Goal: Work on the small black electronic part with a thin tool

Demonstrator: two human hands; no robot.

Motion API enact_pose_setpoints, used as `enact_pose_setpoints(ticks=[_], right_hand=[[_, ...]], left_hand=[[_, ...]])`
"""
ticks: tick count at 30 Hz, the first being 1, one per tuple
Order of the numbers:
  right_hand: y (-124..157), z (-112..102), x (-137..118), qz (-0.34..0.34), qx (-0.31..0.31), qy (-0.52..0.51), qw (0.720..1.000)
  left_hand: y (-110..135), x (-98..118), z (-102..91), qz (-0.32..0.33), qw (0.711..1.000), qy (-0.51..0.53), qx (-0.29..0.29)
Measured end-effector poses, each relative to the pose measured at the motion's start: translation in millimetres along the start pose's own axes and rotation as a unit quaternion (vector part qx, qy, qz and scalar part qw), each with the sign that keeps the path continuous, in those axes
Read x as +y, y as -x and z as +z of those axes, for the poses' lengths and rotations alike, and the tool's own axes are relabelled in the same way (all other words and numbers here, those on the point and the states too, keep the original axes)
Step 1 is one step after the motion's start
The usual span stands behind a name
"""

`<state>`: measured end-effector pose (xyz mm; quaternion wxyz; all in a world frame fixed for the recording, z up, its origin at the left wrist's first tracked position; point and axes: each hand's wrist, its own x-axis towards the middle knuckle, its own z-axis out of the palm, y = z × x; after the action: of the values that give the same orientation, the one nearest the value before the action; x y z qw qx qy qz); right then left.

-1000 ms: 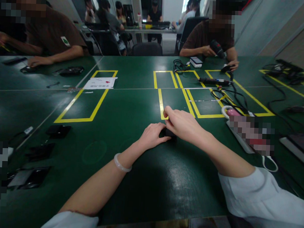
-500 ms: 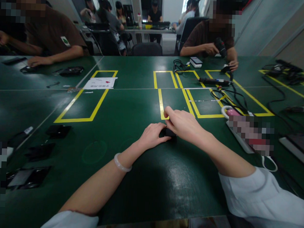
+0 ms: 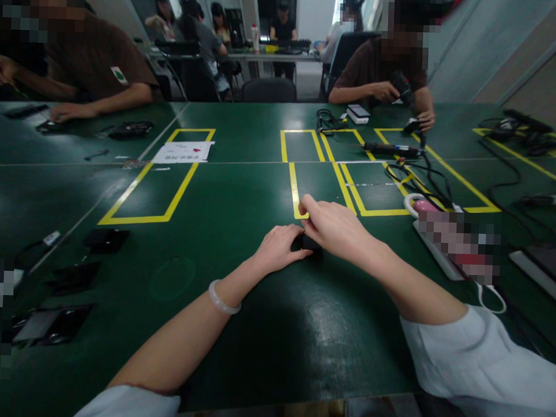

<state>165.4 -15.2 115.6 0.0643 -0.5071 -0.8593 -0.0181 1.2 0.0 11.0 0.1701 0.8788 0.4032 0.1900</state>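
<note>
A small black block-shaped part (image 3: 310, 244) rests on the green table (image 3: 274, 330) in front of me, mostly covered by my hands. My left hand (image 3: 282, 247) grips it from the left, thumb at its near side and fingers at its far side. Over its top sits my right hand (image 3: 334, 222), with the fingers curled together in a pinch. What those right fingertips hold, if anything, is hidden behind the hand. A pale bangle (image 3: 224, 298) circles my left wrist.
Black parts (image 3: 106, 240) lie at the left. Yellow tape outlines (image 3: 134, 219) mark the table, one with a paper sheet (image 3: 183, 151). Right, a phone-like slab (image 3: 440, 254), cables (image 3: 436, 177) and a black stick-shaped tool (image 3: 392, 150) lie. Across, a co-worker's hand (image 3: 386, 90) holds a power screwdriver (image 3: 403, 88).
</note>
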Motion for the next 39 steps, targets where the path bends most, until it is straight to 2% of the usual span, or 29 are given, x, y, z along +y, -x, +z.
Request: enact_pose_setpoints(ticks=[9, 16, 23, 32, 39], right_hand=[[-0.4, -0.4, 0.1, 0.006, 0.0, 0.015, 1.0], [1.4, 0.5, 0.8, -0.004, 0.012, -0.011, 1.0], [-0.7, -0.6, -0.1, 0.01, -0.005, 0.033, 0.999], [1.4, 0.1, 1.0, 0.004, -0.001, -0.024, 1.0], [-0.1, -0.1, -0.6, 0.011, -0.005, -0.001, 1.0]], left_hand=[[0.4, 0.3, -1.1, 0.002, 1.0, -0.001, 0.002], [0.3, -0.3, 0.0, 0.003, 1.0, 0.004, 0.003], [0.2, 0.3, -0.2, 0.005, 1.0, -0.003, 0.002], [0.2, -1.4, 1.3, 0.002, 1.0, -0.002, 0.005], [-0.2, 1.3, -1.9, 0.002, 1.0, 0.004, 0.0]])
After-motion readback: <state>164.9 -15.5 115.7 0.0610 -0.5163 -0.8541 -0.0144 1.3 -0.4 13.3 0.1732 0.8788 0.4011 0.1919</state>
